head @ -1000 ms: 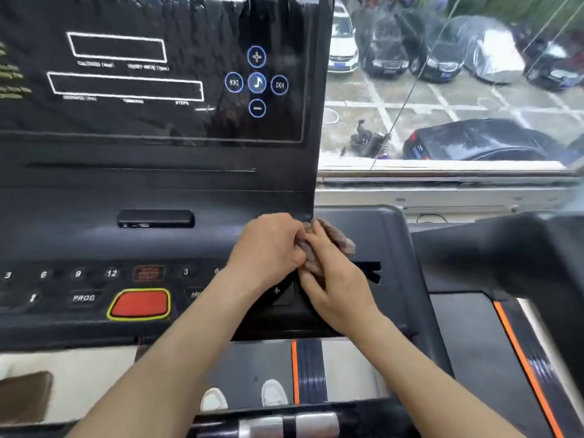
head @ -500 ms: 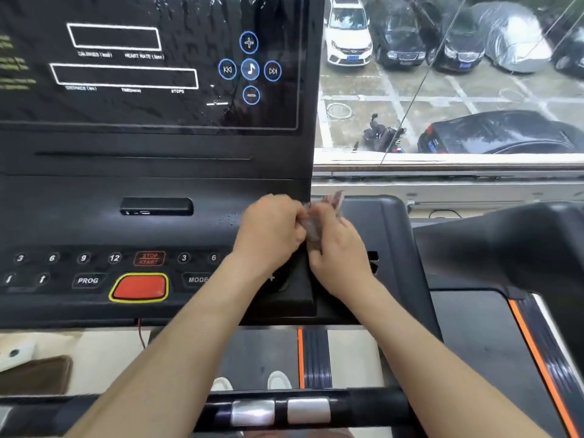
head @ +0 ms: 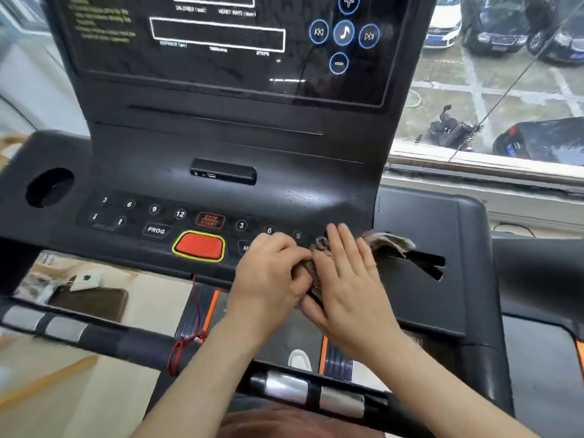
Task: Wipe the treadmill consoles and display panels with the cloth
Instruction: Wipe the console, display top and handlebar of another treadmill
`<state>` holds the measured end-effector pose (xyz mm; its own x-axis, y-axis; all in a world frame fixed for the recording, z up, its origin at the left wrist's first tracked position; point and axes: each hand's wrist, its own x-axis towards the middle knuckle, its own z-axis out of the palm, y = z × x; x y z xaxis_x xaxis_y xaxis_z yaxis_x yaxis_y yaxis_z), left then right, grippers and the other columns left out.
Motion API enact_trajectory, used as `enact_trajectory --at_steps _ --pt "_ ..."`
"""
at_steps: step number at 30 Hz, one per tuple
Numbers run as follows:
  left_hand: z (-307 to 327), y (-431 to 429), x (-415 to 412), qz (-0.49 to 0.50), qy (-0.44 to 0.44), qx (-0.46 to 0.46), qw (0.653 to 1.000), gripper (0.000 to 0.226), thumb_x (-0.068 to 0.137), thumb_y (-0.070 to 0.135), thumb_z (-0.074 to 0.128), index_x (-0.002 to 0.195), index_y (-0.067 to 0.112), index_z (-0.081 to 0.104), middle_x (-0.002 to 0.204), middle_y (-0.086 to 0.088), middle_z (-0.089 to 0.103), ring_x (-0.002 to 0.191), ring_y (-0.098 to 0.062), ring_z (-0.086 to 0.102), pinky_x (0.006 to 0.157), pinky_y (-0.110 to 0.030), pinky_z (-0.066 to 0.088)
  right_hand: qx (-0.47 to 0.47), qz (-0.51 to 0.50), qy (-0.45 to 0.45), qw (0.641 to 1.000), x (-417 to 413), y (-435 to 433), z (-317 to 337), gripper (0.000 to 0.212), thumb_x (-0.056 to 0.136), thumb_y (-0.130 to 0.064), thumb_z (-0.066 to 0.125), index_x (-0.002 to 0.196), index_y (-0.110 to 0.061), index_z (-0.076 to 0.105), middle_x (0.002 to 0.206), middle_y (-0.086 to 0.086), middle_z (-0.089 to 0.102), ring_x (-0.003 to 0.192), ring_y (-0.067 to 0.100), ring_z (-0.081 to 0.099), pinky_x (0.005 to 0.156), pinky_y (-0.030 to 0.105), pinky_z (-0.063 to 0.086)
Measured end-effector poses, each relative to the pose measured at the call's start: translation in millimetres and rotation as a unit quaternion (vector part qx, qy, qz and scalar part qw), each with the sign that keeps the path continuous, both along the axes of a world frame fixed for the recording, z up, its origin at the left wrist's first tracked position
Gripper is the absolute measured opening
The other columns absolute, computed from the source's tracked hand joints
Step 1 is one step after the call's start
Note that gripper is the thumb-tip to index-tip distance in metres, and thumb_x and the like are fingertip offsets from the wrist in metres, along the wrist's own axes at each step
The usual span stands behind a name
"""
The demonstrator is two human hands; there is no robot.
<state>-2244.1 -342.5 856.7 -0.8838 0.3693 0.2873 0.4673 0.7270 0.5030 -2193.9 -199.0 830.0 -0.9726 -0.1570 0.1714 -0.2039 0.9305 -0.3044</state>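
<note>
Left hand point(head: 271, 273) shifted down console point(head: 316, 191), pinching one cloth point(head: 390, 241); right hand point(head: 347, 279) fingers point(head: 344, 245) flat on it.

On the console point(head: 316, 184), the numbers 3, 6, 9, 12 are printed, then STOP START point(head: 209, 220) in red, then 3, 6, 9; PROG point(head: 155, 230) is lettered below. On the display panel point(head: 221, 77), HEART RATE is legible, with plus, minus and music-note signs.

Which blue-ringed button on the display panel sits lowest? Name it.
The minus button, directly under the music-note button; the plus button and the rest sit higher.
</note>
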Motion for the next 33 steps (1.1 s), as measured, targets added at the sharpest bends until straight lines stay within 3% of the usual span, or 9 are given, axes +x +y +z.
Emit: enact_trajectory --at_steps 3,5,9,13,17,19,21,25,33 --pt "2.6 -34.8 -20.7 0.125 0.004 -0.034 0.992 0.019 0.070 0.018 0.059 0.079 0.017 0.075 0.073 -0.001 0.062 0.071 -0.025 0.056 0.067 -0.025 0.035 0.030 0.047 0.001 0.998 -45.0 -39.2 0.1 0.059 0.087 -0.049 0.044 0.128 -0.008 0.052 0.149 0.025 0.038 0.142 0.039 0.028 0.116 0.047 0.013" --pt "6.2 -45.4 -28.4 0.152 0.000 -0.050 0.987 0.018 0.067 0.014 0.062 0.080 0.016 0.075 0.073 -0.002 0.062 0.070 -0.026 0.058 0.067 -0.024 0.035 0.025 0.059 -0.003 0.998 -57.7 -48.3 1.8 0.056 0.087 -0.044 0.044 0.130 -0.010 0.053 0.149 0.021 0.039 0.143 0.036 0.028 0.117 0.045 0.015" --pt "5.0 -25.7 -17.4 0.064 0.015 -0.057 0.996 0.022 0.071 0.019 0.050 0.076 0.014 0.072 0.073 -0.004 0.059 0.068 -0.027 0.056 0.066 -0.032 0.040 -0.010 0.066 -0.016 0.998 -28.1 -4.5 10.3 0.053 0.088 -0.040 0.049 0.137 -0.019 0.055 0.148 0.009 0.046 0.141 0.033 0.032 0.113 0.048 0.030" --pt "1.2 3.1 2.6 -0.004 0.004 -0.028 1.000 0.011 0.074 0.017 0.052 0.072 0.013 0.063 0.076 -0.003 0.054 0.070 -0.023 0.048 0.065 -0.035 0.043 0.013 -0.006 -0.031 0.999 3.9 26.2 30.7 0.050 0.081 -0.033 0.046 0.126 -0.021 0.065 0.146 0.013 0.047 0.138 0.041 0.036 0.106 0.056 0.039" --pt "-6.8 -9.8 -3.8 -0.009 0.004 -0.017 1.000 0.012 0.075 0.016 0.052 0.075 0.014 0.065 0.076 -0.002 0.054 0.070 -0.022 0.045 0.065 -0.032 0.040 0.020 -0.063 -0.059 0.996 -3.5 0.6 45.8 0.048 0.077 -0.040 0.043 0.113 -0.023 0.069 0.135 0.017 0.057 0.130 0.038 0.047 0.097 0.047 0.046" --pt "-7.9 -22.8 -7.2 -0.014 0.000 -0.018 1.000 0.015 0.075 0.016 0.052 0.076 0.015 0.067 0.075 -0.002 0.055 0.069 -0.022 0.044 0.064 -0.032 0.040 0.044 -0.034 -0.016 0.998 -10.9 -18.5 45.9 0.036 0.081 -0.038 0.046 0.104 -0.016 0.063 0.114 0.022 0.064 0.128 0.037 0.039 0.102 0.040 0.042" --pt "-7.3 -35.7 -10.6 -0.012 0.004 -0.016 1.000 0.016 0.075 0.016 0.052 0.075 0.014 0.068 0.075 -0.002 0.056 0.069 -0.022 0.044 0.063 -0.034 0.040 0.069 0.015 0.029 0.997 -15.3 -33.5 39.2 0.027 0.084 -0.033 0.047 0.097 -0.010 0.054 0.096 0.024 0.060 0.124 0.039 0.031 0.110 0.038 0.023" --pt "-9.0 -63.7 -15.2 0.007 0.013 -0.003 1.000 0.019 0.077 0.016 0.050 0.077 0.013 0.069 0.077 -0.002 0.057 0.070 -0.023 0.045 0.062 -0.037 0.042 0.016 0.017 -0.053 0.998 -29.0 -54.9 29.4 0.032 0.086 -0.038 0.045 0.099 -0.009 0.052 0.134 0.035 0.047 0.142 0.033 0.015 0.115 0.037 0.010" --pt "-7.9 -124.1 -32.9 0.052 0.009 0.024 0.998 0.023 0.074 0.014 0.052 0.082 0.011 0.073 0.093 -0.001 0.064 0.085 -0.025 0.052 0.069 -0.041 0.049 -0.009 0.069 -0.100 0.993 -63.8 -112.2 21.9 0.041 0.085 -0.040 0.039 0.109 -0.008 0.049 0.152 0.027 0.030 0.146 0.037 0.014 0.119 0.045 0.012"
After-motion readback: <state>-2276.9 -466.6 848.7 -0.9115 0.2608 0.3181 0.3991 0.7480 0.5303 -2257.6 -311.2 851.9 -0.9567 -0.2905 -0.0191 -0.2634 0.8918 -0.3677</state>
